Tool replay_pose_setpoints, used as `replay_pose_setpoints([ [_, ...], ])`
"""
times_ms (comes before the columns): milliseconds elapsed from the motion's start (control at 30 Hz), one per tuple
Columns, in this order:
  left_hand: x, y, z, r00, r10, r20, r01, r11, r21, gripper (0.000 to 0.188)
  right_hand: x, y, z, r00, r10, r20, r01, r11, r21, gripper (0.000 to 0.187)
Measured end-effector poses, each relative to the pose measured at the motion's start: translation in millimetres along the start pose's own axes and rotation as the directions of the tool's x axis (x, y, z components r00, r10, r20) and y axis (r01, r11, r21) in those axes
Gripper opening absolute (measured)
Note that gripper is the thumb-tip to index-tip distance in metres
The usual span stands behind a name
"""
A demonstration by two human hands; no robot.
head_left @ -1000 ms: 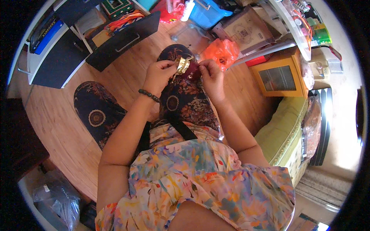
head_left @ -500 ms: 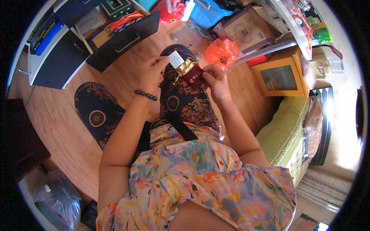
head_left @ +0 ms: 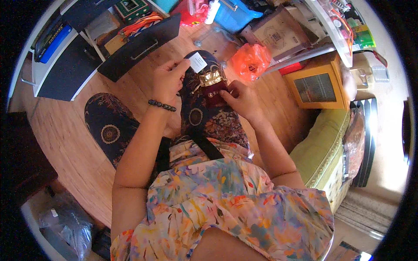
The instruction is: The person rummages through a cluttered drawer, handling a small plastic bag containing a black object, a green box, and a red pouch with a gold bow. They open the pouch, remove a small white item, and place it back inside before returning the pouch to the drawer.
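Between the finger and thumb of my left hand (head_left: 170,80) is a small white card (head_left: 198,62), pinched at its left edge and held up over my knee. My right hand (head_left: 241,99) grips the right side of a dark red drawstring pouch (head_left: 215,92), its thumb lying across the front. Gold lining shows at the pouch's gathered mouth, and a gold cord hangs on its left. The pouch is over my patterned trouser leg (head_left: 209,119). Card and pouch are apart. What lies inside the pouch cannot be seen.
A black drawer (head_left: 139,50) stands pulled out ahead on the left, with colourful things in it. Beyond my knee are an orange-red plastic bag (head_left: 250,61), a blue bin (head_left: 235,15) and a cardboard box (head_left: 278,37). A wooden cabinet (head_left: 320,85) and green cushioned seat (head_left: 318,145) stand on the right.
The white card has come away from the pouch's mouth, slightly up and left. My right hand has shifted its hold, with its thumb now on the pouch's front, and the pouch sits a little lower.
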State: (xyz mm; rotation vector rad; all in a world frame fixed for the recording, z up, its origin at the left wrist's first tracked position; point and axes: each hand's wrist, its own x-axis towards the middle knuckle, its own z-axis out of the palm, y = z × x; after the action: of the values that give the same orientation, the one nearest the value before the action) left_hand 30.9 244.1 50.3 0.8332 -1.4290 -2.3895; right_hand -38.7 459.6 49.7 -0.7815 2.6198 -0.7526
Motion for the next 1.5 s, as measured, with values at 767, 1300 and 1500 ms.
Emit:
replay_pose_setpoints([
  [767,-21.6,17.5,7.5,0.992,0.053,0.115,-0.058,0.998,0.038,0.014,27.3,-67.4,-7.9,0.996,-0.073,-0.04,0.056,0.226,0.972,0.014],
  [1300,-15.9,16.1,3.7,0.97,-0.012,0.241,0.026,0.998,-0.059,0.012,28.8,-66.2,-11.2,0.996,-0.089,0.013,-0.008,0.052,0.999,0.018],
  [1500,-16.1,16.8,3.6,0.98,0.004,0.201,0.004,0.999,-0.04,0.014,26.5,-67.5,-10.6,0.995,-0.072,-0.067,0.081,0.219,0.972,0.019],
])
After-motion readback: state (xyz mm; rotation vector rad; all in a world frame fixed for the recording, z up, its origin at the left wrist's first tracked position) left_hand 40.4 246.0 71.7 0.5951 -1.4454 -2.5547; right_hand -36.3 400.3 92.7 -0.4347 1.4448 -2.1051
